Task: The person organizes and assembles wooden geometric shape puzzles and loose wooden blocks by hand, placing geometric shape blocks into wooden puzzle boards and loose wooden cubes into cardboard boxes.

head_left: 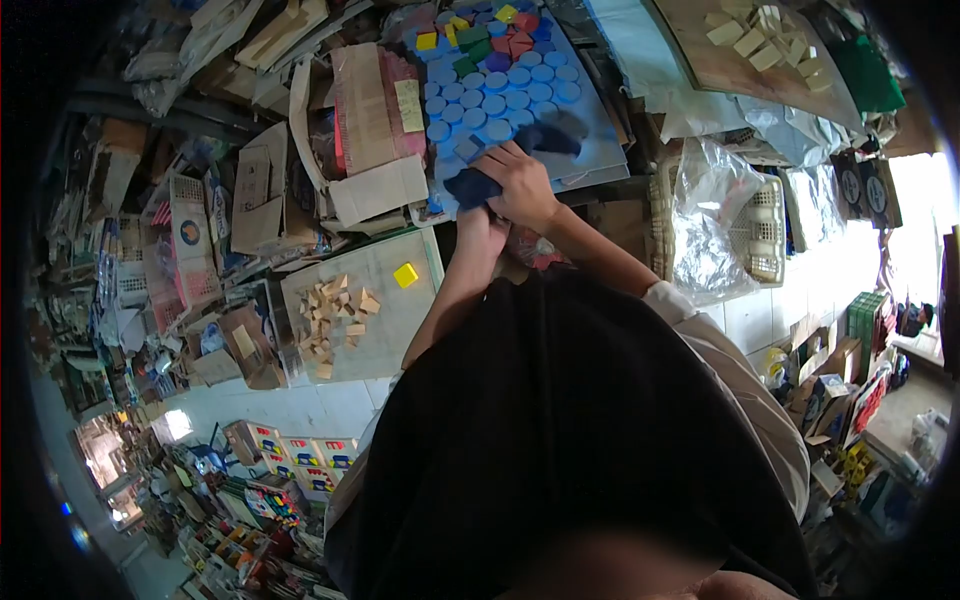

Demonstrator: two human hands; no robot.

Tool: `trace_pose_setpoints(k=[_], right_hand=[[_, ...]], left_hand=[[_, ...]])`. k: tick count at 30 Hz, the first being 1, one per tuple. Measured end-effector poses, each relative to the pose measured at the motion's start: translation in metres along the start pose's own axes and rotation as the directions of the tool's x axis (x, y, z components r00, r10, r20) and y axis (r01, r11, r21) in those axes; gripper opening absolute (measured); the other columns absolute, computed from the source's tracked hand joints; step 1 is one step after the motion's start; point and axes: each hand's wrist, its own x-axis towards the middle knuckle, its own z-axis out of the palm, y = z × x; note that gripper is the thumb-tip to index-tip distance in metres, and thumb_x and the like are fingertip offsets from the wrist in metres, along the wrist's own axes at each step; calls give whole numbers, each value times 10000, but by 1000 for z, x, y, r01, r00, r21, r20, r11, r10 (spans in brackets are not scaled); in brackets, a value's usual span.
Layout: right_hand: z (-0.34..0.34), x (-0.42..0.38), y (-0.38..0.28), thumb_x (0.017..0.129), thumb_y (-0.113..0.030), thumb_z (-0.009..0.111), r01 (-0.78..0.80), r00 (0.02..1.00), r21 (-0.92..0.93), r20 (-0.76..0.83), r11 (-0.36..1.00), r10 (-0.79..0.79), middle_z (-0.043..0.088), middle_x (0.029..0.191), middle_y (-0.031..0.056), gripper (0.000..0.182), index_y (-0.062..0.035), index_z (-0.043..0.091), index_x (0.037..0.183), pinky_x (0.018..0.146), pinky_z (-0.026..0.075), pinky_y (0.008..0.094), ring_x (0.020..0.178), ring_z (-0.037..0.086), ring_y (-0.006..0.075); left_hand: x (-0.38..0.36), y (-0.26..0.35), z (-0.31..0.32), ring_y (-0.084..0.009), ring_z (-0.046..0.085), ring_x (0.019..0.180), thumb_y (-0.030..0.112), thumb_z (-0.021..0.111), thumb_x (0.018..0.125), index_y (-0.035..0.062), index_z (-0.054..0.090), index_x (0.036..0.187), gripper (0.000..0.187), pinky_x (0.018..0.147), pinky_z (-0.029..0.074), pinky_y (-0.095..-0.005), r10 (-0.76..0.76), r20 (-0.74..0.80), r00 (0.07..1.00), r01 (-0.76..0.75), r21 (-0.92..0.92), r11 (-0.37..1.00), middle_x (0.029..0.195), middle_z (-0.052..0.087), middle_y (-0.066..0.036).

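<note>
A dark blue cloth (473, 188) is bunched up at my hands, near the front edge of a blue board (590, 160). My right hand (522, 187) has its fingers closed over the cloth. Just below it, my left hand (482, 232) touches the same bundle, its fingers mostly hidden. Another dark piece (560, 135), blurred, lies or hangs just beyond my right hand; whether it joins the cloth I cannot tell. Rows of round light-blue pieces (494, 105) cover the board, with yellow blocks (427, 41), green blocks (472, 38) and red blocks (520, 43) at its far end.
On the left, a pale board (400, 330) bears small wooden pieces (335, 310) and a yellow block (405, 275). Open cardboard boxes (375, 190) stand beside the blue board. To the right are a plastic-covered crate (765, 230) and a brown board (700, 65) with wooden blocks (765, 40).
</note>
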Motion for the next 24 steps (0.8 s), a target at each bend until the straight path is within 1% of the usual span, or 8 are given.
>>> trace_pose_setpoints(k=[3, 5, 6, 9, 11, 16, 20, 24], right_hand=[[15, 6, 16, 626, -80, 589, -28, 999, 74, 30, 997, 26, 607, 864, 116, 212, -48, 602, 835, 676, 487, 347, 890, 580, 225], [22, 19, 27, 731, -155, 583, -638, 746, 467, 176, 612, 643, 608, 698, 157, 155, -5, 609, 762, 583, 487, 344, 671, 614, 232], [10, 28, 26, 769, -212, 574, -645, 700, 563, 165, 517, 695, 594, 640, 169, 234, 18, 607, 744, 552, 482, 344, 597, 603, 242], [15, 23, 23, 809, -387, 564, -628, 669, 709, 282, 320, 688, 597, 667, 219, 460, 68, 601, 759, 602, 488, 374, 642, 617, 296], [30, 7, 5, 787, -318, 573, -136, 955, -39, 261, 990, 142, 578, 713, 235, 374, 54, 591, 827, 657, 475, 389, 711, 601, 336], [65, -31, 63, 723, -166, 500, -758, 621, 150, 463, 635, 632, 597, 757, 237, 236, 21, 604, 823, 662, 453, 428, 747, 583, 396], [79, -118, 121, 709, -204, 524, -761, 606, -6, 352, 649, 713, 581, 790, 292, 304, 80, 575, 802, 711, 442, 450, 834, 565, 428], [50, -185, 152, 698, -223, 525, -802, 408, -265, 412, 535, 815, 587, 794, 288, 344, 85, 583, 839, 698, 448, 455, 812, 578, 420]], left_hand=[[14, 3, -28, -137, 566, 808, 295, 463, 873, 94, 509, 1059, 277, 678, 488, -283, 94, -136, 986, -83, 88, 993, 970, 560, -26], [52, 12, -90, -160, 567, 788, 280, 473, 870, 71, 510, 1022, 261, 691, 489, -282, -169, 670, 722, 247, -23, 969, 935, 570, -59], [9, 13, -38, -173, 561, 754, 240, 440, 886, 57, 507, 971, 212, 674, 484, -281, -44, 210, 977, 64, -90, 994, 888, 572, -76], [8, 10, -38, -163, 556, 747, 196, 391, 905, 43, 502, 951, 195, 657, 478, -280, 26, 90, 996, -19, -80, 997, 888, 567, -73], [21, 2, -69, -174, 576, 878, 187, 411, 909, 28, 497, 1009, 207, 740, 516, -315, 4, 271, 963, -20, 57, 998, 961, 571, -79], [-28, 20, -112, -201, 586, 883, 198, 472, 892, 37, 476, 1140, 296, 726, 524, -322, -132, 235, 963, 37, 370, 928, 1045, 548, -89], [-9, 24, -277, -199, 606, 827, 164, 596, 816, 58, 532, 1090, 301, 696, 525, -297, 284, 3, 959, -222, 635, 740, 1011, 571, -95], [17, 19, -447, -162, 626, 756, 170, 687, 704, 81, 644, 895, 215, 670, 508, -295, 457, -510, 729, 170, 781, 601, 791, 654, -77]])
